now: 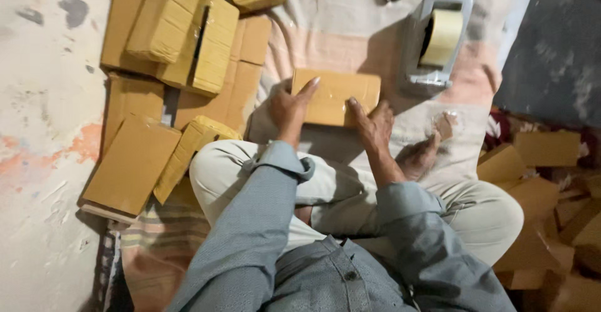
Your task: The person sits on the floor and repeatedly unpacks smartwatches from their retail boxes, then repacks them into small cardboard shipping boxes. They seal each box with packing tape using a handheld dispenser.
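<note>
A small brown cardboard box (338, 93), wrapped in clear tape, lies on the cloth (350, 30) in front of my crossed legs. My left hand (287, 108) grips its left end, with the thumb stretched over the top face. My right hand (374, 123) rests on its near right edge, with a finger pressed on the top. Beyond the box on the right stands a grey tape dispenser (432, 43) with a pale roll of tape (443, 35) in it.
Several taped brown boxes and flat cardboard pieces (181, 30) are piled at the left, partly on the bare floor (44, 99). More loose cardboard (538, 180) lies at the right by my knee. My bare foot (421, 155) sits just right of my right hand.
</note>
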